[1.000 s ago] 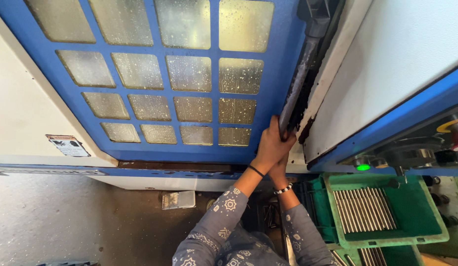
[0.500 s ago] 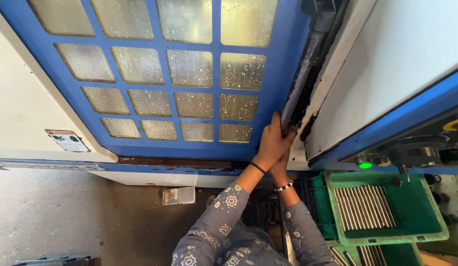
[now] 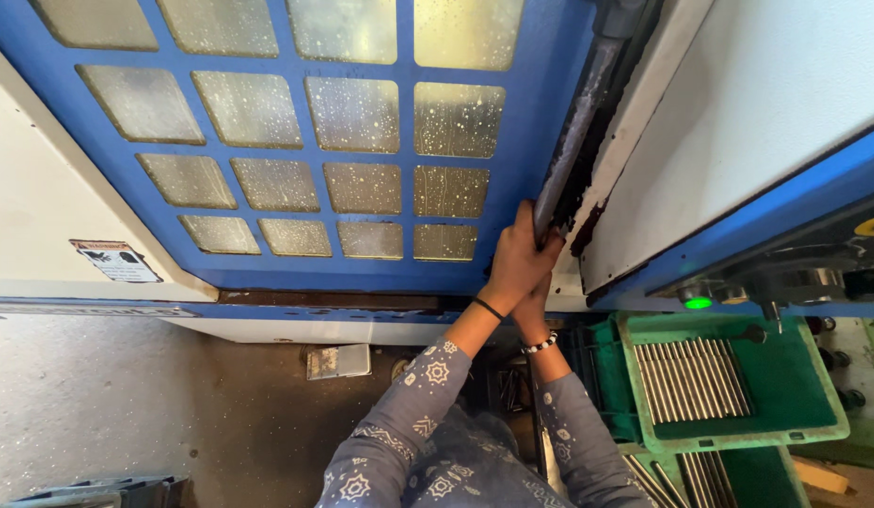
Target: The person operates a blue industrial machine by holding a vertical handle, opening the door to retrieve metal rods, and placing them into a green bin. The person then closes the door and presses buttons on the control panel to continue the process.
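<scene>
Head view: two hands on the handle bar of a blue machine door.

The left hand (image 3: 517, 259) is wrapped tight around the lower end of the dark vertical handle bar (image 3: 571, 141), which rises toward 1 o'clock along the right edge of the blue windowed door (image 3: 296, 268). The right hand (image 3: 533, 306) sits just beneath, at 6 o'clock, pressed against the left; whether its fingers close on the bar cannot be told. Judged step: sliding the door by its handle. The next move calls for a steady sideways pull. A green tray (image 3: 738, 437) of metal rods (image 3: 691, 381) lies at 4 o'clock.
</scene>
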